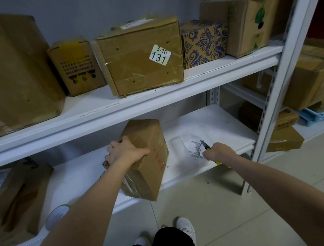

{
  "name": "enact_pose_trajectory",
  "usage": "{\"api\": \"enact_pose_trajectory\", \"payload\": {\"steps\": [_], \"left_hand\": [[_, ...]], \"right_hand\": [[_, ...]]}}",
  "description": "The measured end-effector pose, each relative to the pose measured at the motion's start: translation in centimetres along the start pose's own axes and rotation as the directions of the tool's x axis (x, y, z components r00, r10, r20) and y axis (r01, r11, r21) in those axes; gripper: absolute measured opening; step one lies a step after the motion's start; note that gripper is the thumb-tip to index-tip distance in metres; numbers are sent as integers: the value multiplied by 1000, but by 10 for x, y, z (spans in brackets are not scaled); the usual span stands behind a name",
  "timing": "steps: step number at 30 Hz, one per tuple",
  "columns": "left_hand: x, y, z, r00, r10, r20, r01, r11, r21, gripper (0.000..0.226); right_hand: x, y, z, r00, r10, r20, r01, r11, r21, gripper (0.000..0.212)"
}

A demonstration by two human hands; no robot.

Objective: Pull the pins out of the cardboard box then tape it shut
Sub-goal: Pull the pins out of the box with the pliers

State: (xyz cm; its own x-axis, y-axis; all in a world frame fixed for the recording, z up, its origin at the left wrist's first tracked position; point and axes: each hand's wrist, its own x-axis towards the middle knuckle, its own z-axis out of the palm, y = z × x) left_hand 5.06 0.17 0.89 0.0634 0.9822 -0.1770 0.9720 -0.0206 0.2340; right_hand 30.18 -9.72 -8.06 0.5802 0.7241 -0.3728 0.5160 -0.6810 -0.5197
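A brown cardboard box (147, 161) with red writing sits on the lower white shelf, its near end hanging over the shelf's front edge. My left hand (125, 152) grips its top left edge. One pin (165, 165) sticks out of the box's right side. My right hand (219, 152) holds yellow-handled pliers (205, 145) with their tip over a clear plastic tray (181, 141), in which several pulled pins (196, 151) lie. A roll of tape (56, 216) lies on the shelf at the left, partly hidden by my left forearm.
Other cardboard boxes (12, 192) stand at the left of the lower shelf (218, 120). The upper shelf (193, 82) carries several boxes, one labelled 131 (141, 58). A metal upright (272, 97) stands at the right, with more boxes beyond it. My feet are on the tiled floor below.
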Motion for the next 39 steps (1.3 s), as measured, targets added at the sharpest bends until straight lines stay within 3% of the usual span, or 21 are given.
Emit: {"api": "enact_pose_trajectory", "payload": {"steps": [7,13,18,23,29,39], "left_hand": [[2,-1,3,1000,10,-6,-10,1000,-9,98],[1,0,1,1000,-1,15,0,1000,20,104],[1,-3,-6,999,-25,29,25,1000,13,110],[-2,-10,-8,995,-95,4,95,993,-70,111],[6,-27,-7,986,-166,23,166,948,-271,107],[10,-35,-7,986,-160,37,164,950,-265,114]], "right_hand": [[2,-16,13,999,-53,-15,50,990,-134,24],[-11,-30,20,966,-130,223,127,992,25,20],[-25,-47,35,884,-93,457,-41,960,275,23],[-32,-53,51,823,-33,567,-143,954,264,22],[-36,-56,66,767,-8,641,-204,945,255,22],[-33,-72,87,814,-99,573,-174,899,402,12]]}}
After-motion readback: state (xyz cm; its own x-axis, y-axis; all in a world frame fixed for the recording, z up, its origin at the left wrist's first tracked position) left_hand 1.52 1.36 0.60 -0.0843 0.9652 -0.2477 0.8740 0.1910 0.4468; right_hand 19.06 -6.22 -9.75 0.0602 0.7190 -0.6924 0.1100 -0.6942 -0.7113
